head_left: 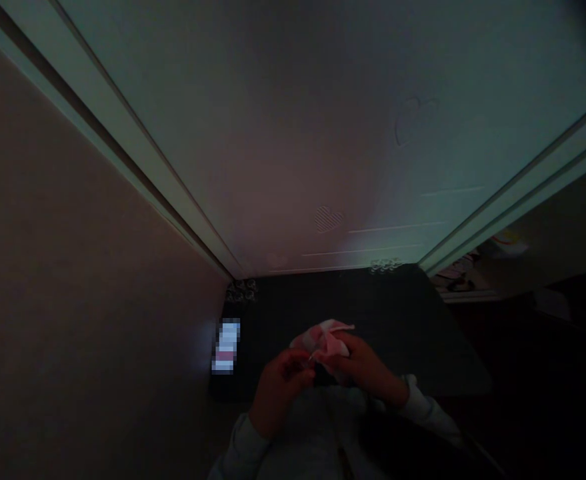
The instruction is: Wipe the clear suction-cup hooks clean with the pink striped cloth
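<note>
Above the worktop's [423, 340] front edge, the right hand [361, 363] is gripping a pink-and-white cloth [317, 335], seemingly wiping a small shiny object [311, 359] the left hand [280, 385] is pinching; the next move is requiring steadiness.

Pink/wht cloth [317, 335] – bunched, held up – sm shiny bit [311, 359] alongside

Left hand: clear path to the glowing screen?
Probably yes: nothing visible stands between the left hand and the glowing screen; the pink cloth is off to the other side, in the right hand.
</note>
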The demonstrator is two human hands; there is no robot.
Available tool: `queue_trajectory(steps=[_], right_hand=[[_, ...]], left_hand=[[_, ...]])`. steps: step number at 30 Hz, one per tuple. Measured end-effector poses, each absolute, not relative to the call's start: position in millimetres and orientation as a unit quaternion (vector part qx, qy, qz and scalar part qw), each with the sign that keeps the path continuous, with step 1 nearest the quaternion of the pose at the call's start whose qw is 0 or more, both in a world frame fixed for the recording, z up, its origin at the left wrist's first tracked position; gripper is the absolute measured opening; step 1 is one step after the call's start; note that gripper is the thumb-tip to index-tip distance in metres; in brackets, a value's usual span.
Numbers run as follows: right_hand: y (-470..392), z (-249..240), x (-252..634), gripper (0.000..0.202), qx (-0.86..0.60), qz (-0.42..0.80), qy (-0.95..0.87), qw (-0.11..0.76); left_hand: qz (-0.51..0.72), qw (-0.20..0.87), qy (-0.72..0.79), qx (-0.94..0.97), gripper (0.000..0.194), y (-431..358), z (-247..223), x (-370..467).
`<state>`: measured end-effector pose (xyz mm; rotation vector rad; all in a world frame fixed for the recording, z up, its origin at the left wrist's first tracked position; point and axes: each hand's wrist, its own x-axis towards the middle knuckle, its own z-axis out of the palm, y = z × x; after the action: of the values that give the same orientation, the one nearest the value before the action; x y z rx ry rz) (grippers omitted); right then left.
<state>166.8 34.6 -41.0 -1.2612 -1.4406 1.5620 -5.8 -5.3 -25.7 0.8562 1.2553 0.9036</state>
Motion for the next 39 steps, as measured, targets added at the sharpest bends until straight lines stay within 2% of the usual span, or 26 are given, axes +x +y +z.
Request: queue_trajectory(steps=[16, 27, 39], right_hand=[[29, -45, 164, 0.015, -0.489, 0.565, -0.574, 0.333], [28, -55, 171, 0.026, -0.458, 0.535, -0.608, 0.366], [25, -52, 167, 0.022, -0.470, 0.553, -0.587, 0.359]], left_hand=[[0.387, 0.640, 0.558, 0.360, 0.027, -1, -17, -1], [0.423, 0.670, 0.527, 0.307, 0.038, -1, -22, -4], [0.408, 0.685, 0.514, 0.318, 0.042, 0, -22, 2]])
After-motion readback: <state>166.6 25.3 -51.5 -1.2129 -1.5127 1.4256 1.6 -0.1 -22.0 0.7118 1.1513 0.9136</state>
